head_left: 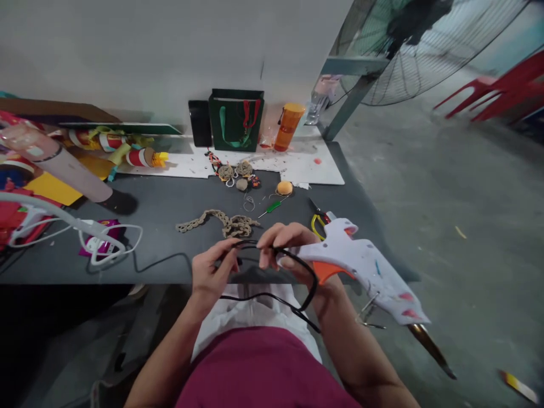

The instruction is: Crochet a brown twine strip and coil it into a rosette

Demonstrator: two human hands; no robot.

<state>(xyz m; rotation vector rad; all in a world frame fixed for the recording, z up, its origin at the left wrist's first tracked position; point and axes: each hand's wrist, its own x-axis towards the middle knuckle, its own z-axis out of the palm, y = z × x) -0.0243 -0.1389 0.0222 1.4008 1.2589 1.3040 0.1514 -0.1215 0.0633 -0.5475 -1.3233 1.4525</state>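
My left hand [210, 269] is closed in a pinch on a looped black power cord [313, 280] just over the table's front edge. My right hand [287, 241] is closed on the same cord and on the end of a white glue gun [365, 260] with an orange trigger. The gun sticks out to the right over my forearm, its brown-stained nozzle [429, 345] tilted down. More of the cord hangs across my lap. Just beyond my hands lies a beige braided cord [238, 225]. A green-handled hook tool [273, 207] and yellow-handled scissors [317, 224] are farther right.
At the back stand a dark green gift bag [233, 127], a phone [199, 123] and an orange bottle [289, 126]. Coiled trinkets [236, 171] lie before them. A white lamp arm [63, 212] and crafts crowd the left. A large fan [416, 51] stands right.
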